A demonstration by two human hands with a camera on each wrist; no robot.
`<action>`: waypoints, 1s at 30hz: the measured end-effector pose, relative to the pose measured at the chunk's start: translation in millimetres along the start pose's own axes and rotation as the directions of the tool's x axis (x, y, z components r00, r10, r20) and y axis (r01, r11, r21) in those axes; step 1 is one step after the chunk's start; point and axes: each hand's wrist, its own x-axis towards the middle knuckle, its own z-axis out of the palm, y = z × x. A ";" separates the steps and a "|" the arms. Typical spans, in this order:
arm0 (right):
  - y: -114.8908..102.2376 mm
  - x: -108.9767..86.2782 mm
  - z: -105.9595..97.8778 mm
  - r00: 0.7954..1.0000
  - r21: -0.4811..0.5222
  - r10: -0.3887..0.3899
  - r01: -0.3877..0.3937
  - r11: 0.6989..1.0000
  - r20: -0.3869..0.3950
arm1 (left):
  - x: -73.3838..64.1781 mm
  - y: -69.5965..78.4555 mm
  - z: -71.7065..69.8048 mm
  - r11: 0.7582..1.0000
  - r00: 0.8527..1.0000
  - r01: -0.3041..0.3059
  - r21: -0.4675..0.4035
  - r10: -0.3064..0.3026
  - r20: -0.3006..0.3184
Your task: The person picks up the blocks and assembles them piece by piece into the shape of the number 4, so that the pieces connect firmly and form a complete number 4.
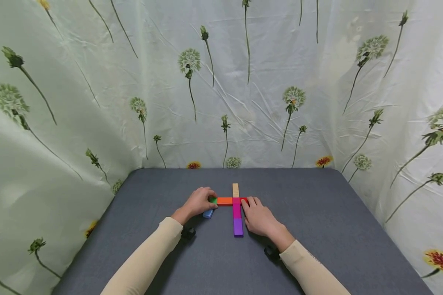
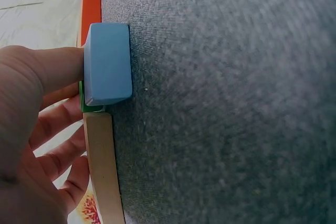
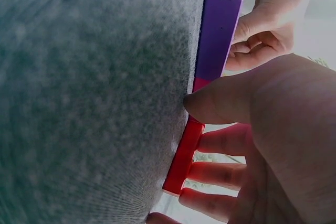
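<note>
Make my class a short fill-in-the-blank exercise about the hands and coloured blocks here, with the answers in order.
1. The right hand touches the ____ block.
2. On its left side, the orange block meets the ____ block.
3. The block nearest the person in the upright of the cross is ____.
4. Just below the left hand in the head view, a slanted ____ block shows.

Missing words: red; green; purple; blue.
</note>
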 end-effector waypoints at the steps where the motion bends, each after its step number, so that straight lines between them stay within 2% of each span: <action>1: -0.3 0.2 -0.2 1.000 -0.001 0.001 -0.001 1.000 -0.001 | 0.5 0.3 0.2 1.000 1.000 0.003 0.002 -0.003 -0.002; 5: -1.3 0.1 -1.2 1.000 0.000 0.000 0.000 1.000 -0.011 | 2.4 -0.3 0.2 1.000 1.000 0.001 0.018 -0.001 -0.008; 13: -2.7 -2.9 -3.7 1.000 -0.020 -0.013 0.013 1.000 -0.020 | 2.3 -1.3 -1.7 0.999 0.999 -0.046 0.015 0.046 -0.022; 30: -1.8 -2.9 -2.6 1.000 -0.025 -0.006 0.006 1.000 -0.005 | 3.6 -3.1 1.5 1.000 0.999 -0.030 -0.009 0.030 -0.015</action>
